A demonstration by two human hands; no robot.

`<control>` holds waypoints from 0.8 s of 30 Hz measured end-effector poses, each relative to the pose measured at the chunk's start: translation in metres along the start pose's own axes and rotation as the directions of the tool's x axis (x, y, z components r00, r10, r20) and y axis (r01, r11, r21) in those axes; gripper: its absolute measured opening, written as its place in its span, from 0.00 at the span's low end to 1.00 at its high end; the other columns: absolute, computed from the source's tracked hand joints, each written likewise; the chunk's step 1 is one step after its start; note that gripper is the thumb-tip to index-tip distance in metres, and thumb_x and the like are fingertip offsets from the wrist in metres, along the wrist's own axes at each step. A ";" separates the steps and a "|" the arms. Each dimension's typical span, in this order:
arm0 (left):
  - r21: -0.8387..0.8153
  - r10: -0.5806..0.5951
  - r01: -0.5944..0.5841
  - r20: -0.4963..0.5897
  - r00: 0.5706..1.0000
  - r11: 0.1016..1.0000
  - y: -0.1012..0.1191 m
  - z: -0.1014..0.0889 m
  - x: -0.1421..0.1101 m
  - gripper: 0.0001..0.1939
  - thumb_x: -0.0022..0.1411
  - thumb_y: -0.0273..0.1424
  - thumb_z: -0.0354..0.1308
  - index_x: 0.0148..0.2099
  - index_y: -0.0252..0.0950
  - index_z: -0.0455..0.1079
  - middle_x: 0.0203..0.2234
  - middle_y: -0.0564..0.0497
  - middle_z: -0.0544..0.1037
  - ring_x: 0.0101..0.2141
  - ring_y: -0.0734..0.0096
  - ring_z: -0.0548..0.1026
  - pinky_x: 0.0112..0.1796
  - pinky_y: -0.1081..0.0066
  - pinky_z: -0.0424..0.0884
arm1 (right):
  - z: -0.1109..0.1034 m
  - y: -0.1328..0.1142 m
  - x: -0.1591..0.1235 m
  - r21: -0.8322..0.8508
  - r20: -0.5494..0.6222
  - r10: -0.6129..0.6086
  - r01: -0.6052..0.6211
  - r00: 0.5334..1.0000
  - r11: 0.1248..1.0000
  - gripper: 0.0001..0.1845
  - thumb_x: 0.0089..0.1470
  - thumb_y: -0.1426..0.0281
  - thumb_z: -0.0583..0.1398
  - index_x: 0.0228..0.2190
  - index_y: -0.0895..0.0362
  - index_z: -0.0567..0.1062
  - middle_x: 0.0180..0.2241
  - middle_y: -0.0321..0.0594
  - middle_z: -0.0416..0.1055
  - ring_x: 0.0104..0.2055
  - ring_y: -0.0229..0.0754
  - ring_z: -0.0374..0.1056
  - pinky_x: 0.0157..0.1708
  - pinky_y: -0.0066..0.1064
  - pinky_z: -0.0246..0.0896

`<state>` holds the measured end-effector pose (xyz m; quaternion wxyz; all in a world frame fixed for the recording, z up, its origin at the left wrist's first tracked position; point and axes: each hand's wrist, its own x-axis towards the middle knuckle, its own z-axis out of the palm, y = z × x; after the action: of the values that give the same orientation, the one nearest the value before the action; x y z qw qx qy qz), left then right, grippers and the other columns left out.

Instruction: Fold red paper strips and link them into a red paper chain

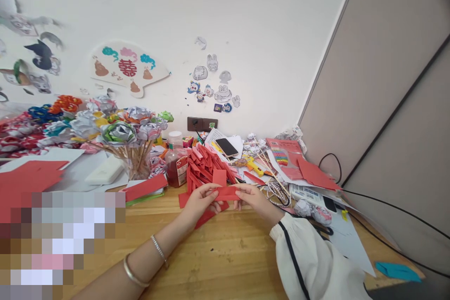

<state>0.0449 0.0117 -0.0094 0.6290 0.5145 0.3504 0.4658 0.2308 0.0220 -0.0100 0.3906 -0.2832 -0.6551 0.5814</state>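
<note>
Single head-worn cam, facing forward and down. Hands (225,197) near, mid-frame low; wooden table (211,262) fills the bottom, wall (246,4) behind it up top. One view only, so no overlap.

Red 囍 character (127,68) on white fan-shaped cutout (157,72), on wall; bottle label (182,168) too small to read.

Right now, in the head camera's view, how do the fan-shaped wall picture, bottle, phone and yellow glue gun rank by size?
1. fan-shaped wall picture
2. bottle
3. phone and yellow glue gun: too alike to rank
</note>
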 end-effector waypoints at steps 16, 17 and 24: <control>-0.043 -0.010 0.012 0.045 0.999 0.999 0.010 0.002 -0.007 0.12 0.47 0.35 0.57 0.34 0.33 0.64 0.19 0.52 0.73 0.19 0.71 0.72 0.22 0.72 0.68 | 0.003 0.001 -0.001 -0.072 -0.102 -0.090 0.083 0.991 0.994 0.15 0.49 0.66 0.54 0.39 0.59 0.71 0.21 0.37 0.69 0.22 0.34 0.64 0.24 0.27 0.59; -0.045 -0.015 0.017 0.044 0.999 0.999 0.010 0.003 -0.007 0.12 0.48 0.36 0.56 0.34 0.33 0.64 0.20 0.52 0.73 0.19 0.71 0.72 0.22 0.72 0.68 | 0.003 0.002 -0.001 -0.099 -0.102 -0.096 0.086 0.990 0.991 0.15 0.49 0.66 0.54 0.38 0.59 0.71 0.21 0.37 0.69 0.22 0.34 0.64 0.25 0.28 0.60; 0.044 -0.044 0.045 -0.036 0.998 0.998 0.005 0.007 -0.003 0.16 0.43 0.38 0.60 0.30 0.32 0.62 0.17 0.55 0.70 0.17 0.74 0.71 0.20 0.74 0.68 | 0.003 -0.004 -0.004 -0.310 -0.102 -0.130 0.093 0.986 0.946 0.13 0.50 0.68 0.52 0.35 0.57 0.73 0.26 0.39 0.71 0.26 0.36 0.66 0.27 0.29 0.61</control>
<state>0.0489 0.0066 -0.0032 0.6212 0.5122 0.3832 0.4527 0.2307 0.0162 -0.0067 0.4139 -0.3371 -0.7267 0.4324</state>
